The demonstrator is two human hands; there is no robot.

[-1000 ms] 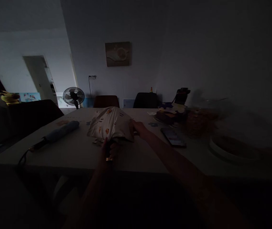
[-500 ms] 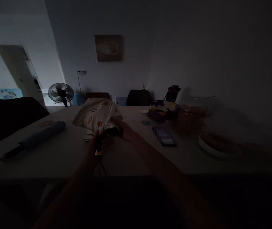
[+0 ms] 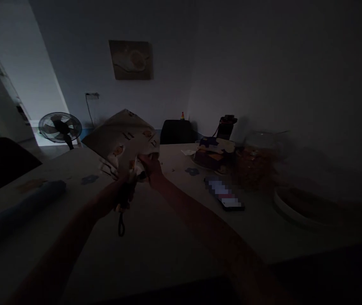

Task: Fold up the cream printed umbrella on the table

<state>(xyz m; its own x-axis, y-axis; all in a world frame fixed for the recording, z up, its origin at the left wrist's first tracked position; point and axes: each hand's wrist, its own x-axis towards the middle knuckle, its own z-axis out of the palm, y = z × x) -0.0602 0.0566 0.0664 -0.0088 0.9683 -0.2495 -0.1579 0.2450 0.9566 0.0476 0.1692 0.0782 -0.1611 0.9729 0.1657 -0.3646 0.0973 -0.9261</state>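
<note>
Gripping patterned umbrella (image 3: 122, 137) handle in left hand (image 3: 124, 192), canopy rising above the fist; right hand (image 3: 149, 166) pinching pale, print-dotted fabric, half-collapsed.

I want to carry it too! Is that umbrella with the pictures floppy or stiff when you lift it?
Probably both. The patterned umbrella has loose cloth bunching under the right hand, so floppy there. The handle in the left hand looks stiff, and its strap dangles.
</note>
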